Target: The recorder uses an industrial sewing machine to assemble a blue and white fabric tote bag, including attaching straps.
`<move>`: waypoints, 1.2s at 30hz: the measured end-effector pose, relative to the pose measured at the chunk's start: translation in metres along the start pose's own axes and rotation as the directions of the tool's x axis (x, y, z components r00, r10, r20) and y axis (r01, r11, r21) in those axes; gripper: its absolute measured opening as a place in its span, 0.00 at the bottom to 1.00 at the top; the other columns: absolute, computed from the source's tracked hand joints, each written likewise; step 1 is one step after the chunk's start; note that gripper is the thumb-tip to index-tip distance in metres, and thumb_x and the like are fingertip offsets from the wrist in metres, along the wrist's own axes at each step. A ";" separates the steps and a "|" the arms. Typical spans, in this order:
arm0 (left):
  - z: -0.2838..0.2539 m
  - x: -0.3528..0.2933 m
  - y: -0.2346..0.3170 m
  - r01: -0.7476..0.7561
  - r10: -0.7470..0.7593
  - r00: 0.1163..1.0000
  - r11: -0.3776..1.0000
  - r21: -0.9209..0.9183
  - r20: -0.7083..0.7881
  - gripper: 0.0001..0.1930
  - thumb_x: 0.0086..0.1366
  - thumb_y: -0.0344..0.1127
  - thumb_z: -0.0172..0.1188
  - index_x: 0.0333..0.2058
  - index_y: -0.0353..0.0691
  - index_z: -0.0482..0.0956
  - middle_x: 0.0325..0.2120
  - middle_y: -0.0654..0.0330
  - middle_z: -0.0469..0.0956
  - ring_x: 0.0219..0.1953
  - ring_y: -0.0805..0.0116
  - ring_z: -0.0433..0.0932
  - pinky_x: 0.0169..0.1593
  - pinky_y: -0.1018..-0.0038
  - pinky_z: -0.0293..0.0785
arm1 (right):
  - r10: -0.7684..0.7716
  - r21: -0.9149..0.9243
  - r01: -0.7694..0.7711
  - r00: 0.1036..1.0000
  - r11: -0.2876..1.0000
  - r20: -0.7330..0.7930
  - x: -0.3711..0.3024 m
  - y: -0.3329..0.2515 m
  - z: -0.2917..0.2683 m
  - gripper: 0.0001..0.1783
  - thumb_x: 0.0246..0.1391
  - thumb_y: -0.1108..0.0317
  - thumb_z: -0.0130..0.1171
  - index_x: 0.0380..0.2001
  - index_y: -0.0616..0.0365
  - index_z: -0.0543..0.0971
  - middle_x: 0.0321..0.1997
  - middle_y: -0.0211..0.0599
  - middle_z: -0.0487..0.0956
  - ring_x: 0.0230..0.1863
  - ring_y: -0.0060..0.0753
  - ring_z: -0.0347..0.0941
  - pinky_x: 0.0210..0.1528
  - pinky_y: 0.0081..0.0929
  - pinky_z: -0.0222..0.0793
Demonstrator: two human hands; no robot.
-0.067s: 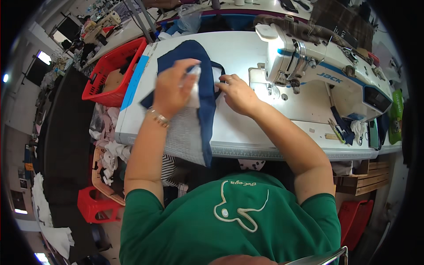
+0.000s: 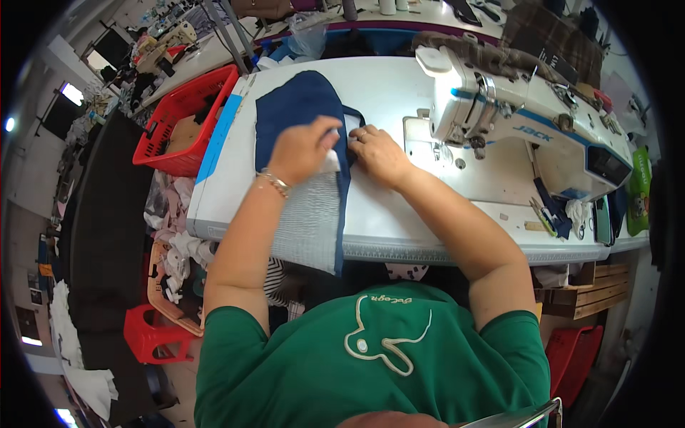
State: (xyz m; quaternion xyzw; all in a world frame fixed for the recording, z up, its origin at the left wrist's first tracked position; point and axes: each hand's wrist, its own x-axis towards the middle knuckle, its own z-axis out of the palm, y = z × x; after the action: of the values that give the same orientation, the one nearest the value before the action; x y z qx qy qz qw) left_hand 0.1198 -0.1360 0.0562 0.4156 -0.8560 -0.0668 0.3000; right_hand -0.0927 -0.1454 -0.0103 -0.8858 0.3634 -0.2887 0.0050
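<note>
A navy fabric piece [image 2: 296, 103] lies on the white sewing table, with a narrow navy strip looping out on its right side. Grey-white ribbed cloth [image 2: 307, 228] joins its lower part and hangs over the front edge. My left hand [image 2: 303, 151] is above the navy fabric, thumb and fingers pinched on a small white piece [image 2: 332, 162] whose kind I cannot make out. My right hand [image 2: 382, 155] rests on the table, its fingertips closed on the right edge of the navy fabric. The sewing machine's needle area [image 2: 441, 151] is right of that hand.
The sewing machine [image 2: 528, 121] fills the right side. Scissors [image 2: 544, 217] and a phone [image 2: 603, 220] lie below its arm. A red basket [image 2: 160, 160] stands beyond the table's left end. A red stool [image 2: 153, 335] and a crate of cloth scraps [image 2: 160, 292] are on the floor.
My left hand has moved right and slightly down, closer to my right hand. The navy fabric's left part now lies flatter. My right hand stays almost in place.
</note>
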 end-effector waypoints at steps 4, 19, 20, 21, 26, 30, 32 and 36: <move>0.033 -0.019 -0.050 0.020 -0.027 0.988 0.999 0.045 0.154 0.10 0.70 0.38 0.59 0.47 0.46 0.79 0.31 0.51 0.83 0.34 0.50 0.83 0.38 0.57 0.77 | -0.078 0.021 0.078 0.996 0.997 0.034 0.012 -0.005 0.009 0.12 0.46 0.71 0.63 0.37 0.57 0.82 0.45 0.41 0.82 0.56 0.42 0.73 0.56 0.39 0.69; -0.024 -0.070 -0.116 0.127 -0.132 0.975 0.991 0.036 0.181 0.14 0.69 0.37 0.57 0.52 0.45 0.80 0.39 0.51 0.84 0.40 0.50 0.82 0.45 0.61 0.76 | 0.185 0.451 -0.588 0.723 0.672 0.666 0.020 -0.079 -0.139 0.19 0.53 0.68 0.67 0.49 0.61 0.82 0.27 0.43 0.84 0.26 0.33 0.81 0.34 0.32 0.75; -0.025 -0.071 -0.117 0.170 -0.179 0.959 0.984 0.061 0.222 0.15 0.69 0.37 0.57 0.53 0.45 0.79 0.40 0.51 0.84 0.41 0.50 0.83 0.46 0.61 0.77 | 0.202 0.481 -0.629 0.711 0.610 0.673 0.012 -0.082 -0.145 0.22 0.54 0.70 0.66 0.53 0.60 0.79 0.25 0.39 0.83 0.25 0.26 0.79 0.30 0.28 0.73; -0.025 -0.073 -0.117 0.173 -0.179 0.955 0.984 0.045 0.236 0.16 0.69 0.37 0.57 0.54 0.45 0.78 0.41 0.51 0.84 0.42 0.50 0.83 0.46 0.61 0.77 | 0.224 0.500 -0.669 0.695 0.550 0.683 0.003 -0.084 -0.151 0.25 0.55 0.72 0.65 0.58 0.59 0.77 0.24 0.36 0.83 0.23 0.19 0.77 0.27 0.24 0.72; -0.021 -0.076 -0.112 0.006 -0.008 0.986 1.000 0.011 0.169 0.16 0.70 0.39 0.58 0.55 0.48 0.75 0.37 0.52 0.84 0.40 0.50 0.83 0.43 0.59 0.77 | 0.301 0.525 -0.820 0.572 0.228 0.763 -0.051 -0.061 -0.185 0.30 0.51 0.81 0.65 0.60 0.64 0.75 0.31 0.38 0.84 0.18 0.14 0.73 0.17 0.10 0.66; -0.017 -0.073 -0.108 0.012 -0.017 0.979 1.000 0.022 0.204 0.17 0.69 0.39 0.59 0.55 0.47 0.75 0.37 0.51 0.84 0.40 0.49 0.83 0.44 0.59 0.77 | 0.418 0.479 -0.858 0.509 0.183 0.752 -0.090 -0.034 -0.205 0.25 0.52 0.78 0.68 0.55 0.62 0.79 0.32 0.37 0.84 0.22 0.14 0.74 0.22 0.12 0.69; -0.015 -0.071 -0.103 0.008 -0.010 0.976 1.000 0.009 0.216 0.17 0.68 0.39 0.60 0.55 0.47 0.75 0.37 0.50 0.84 0.40 0.49 0.82 0.44 0.58 0.77 | 0.504 0.459 -0.854 0.517 0.245 0.692 -0.102 -0.027 -0.208 0.23 0.54 0.76 0.67 0.54 0.62 0.80 0.33 0.38 0.83 0.28 0.16 0.77 0.24 0.15 0.72; -0.010 -0.067 -0.090 -0.021 0.016 0.979 1.000 0.021 0.205 0.18 0.68 0.39 0.60 0.55 0.47 0.75 0.35 0.50 0.83 0.39 0.47 0.82 0.43 0.56 0.77 | 0.581 0.330 -0.774 0.627 0.540 0.519 -0.122 -0.015 -0.200 0.17 0.55 0.73 0.63 0.49 0.61 0.82 0.37 0.38 0.84 0.30 0.24 0.78 0.30 0.22 0.76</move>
State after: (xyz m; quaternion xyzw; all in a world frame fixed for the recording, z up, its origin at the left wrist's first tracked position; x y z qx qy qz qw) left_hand 0.2177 -0.1428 0.0011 0.4019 -0.8870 -0.0966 0.2060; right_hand -0.2558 -0.0155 0.0980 -0.6679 0.5818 -0.1889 0.4240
